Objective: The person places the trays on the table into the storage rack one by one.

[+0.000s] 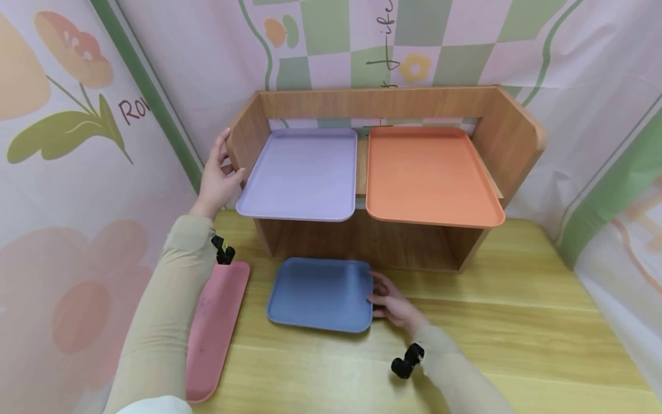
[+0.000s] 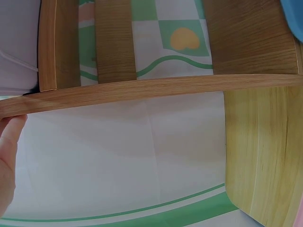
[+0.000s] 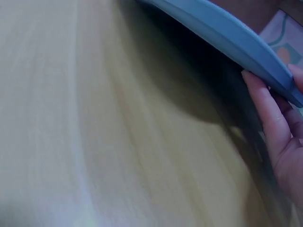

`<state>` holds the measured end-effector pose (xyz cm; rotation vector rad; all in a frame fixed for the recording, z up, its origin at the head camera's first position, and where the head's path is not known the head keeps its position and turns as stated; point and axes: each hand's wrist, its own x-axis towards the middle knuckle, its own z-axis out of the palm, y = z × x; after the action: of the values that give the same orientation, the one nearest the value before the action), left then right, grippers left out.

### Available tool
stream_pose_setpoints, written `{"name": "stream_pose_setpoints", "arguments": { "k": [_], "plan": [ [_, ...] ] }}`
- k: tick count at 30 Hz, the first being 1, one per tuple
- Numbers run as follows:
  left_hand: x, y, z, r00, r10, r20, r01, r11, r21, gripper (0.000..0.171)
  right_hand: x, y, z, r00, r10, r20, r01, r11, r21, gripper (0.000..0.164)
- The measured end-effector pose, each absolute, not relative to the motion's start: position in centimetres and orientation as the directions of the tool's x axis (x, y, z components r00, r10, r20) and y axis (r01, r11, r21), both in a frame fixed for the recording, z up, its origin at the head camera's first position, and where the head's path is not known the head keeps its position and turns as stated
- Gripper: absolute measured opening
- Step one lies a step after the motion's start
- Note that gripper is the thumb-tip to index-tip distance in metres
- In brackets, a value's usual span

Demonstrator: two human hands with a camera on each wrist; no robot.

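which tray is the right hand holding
The blue tray, in front of the wooden shelf: the right hand grips its edge. The purple tray and orange tray rest on the shelf; the pink tray lies by the left arm.

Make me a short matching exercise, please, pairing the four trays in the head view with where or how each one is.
Trays
1. lavender tray
2. orange tray
3. blue tray
4. pink tray

Place or state
A. held at its edge by the right hand
B. on the right part of the wooden shelf
C. partly hidden by the left sleeve
D. on the shelf, on the side nearer the left hand

Pairs: 1-D, 2-B, 3-A, 4-C
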<state>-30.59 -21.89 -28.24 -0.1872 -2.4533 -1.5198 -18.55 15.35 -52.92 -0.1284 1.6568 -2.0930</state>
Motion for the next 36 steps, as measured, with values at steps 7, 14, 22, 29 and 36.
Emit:
{"name": "stream_pose_setpoints", "arguments": {
  "k": [7, 14, 22, 29, 36],
  "plan": [
    [-30.6, -21.9, -28.3, -0.961, -0.018, 0.276, 0.238, 0.45, 0.861, 0.088, -18.7, 16.4, -52.9, -0.925, -0.316, -0.21, 0.296, -0.256, -0.92, 0.066],
    [-30.5, -21.8, -28.4, -0.964, -0.02, 0.266, 0.229, 0.452, 0.862, 0.088, -18.8, 16.6, -53.3, -0.96, -0.133, -0.247, 0.276, -0.282, -0.919, 0.064],
    [-30.5, -21.7, -28.4, -0.963, -0.024, 0.267, 0.228, 0.451, 0.863, 0.087, -19.1, 16.7, -53.7, -0.963, 0.047, -0.265, 0.229, -0.376, -0.898, 0.061],
    [-30.5, -21.7, -28.3, -0.967, -0.024, 0.254, 0.217, 0.444, 0.869, 0.088, -19.1, 15.5, -53.5, -0.952, 0.155, -0.263, 0.174, -0.431, -0.886, 0.064],
    [-30.4, -21.8, -28.2, -0.966, -0.028, 0.257, 0.217, 0.449, 0.867, 0.087, -18.9, 13.5, -53.7, -0.961, 0.137, -0.24, 0.168, -0.4, -0.901, 0.084]
  ]
}}
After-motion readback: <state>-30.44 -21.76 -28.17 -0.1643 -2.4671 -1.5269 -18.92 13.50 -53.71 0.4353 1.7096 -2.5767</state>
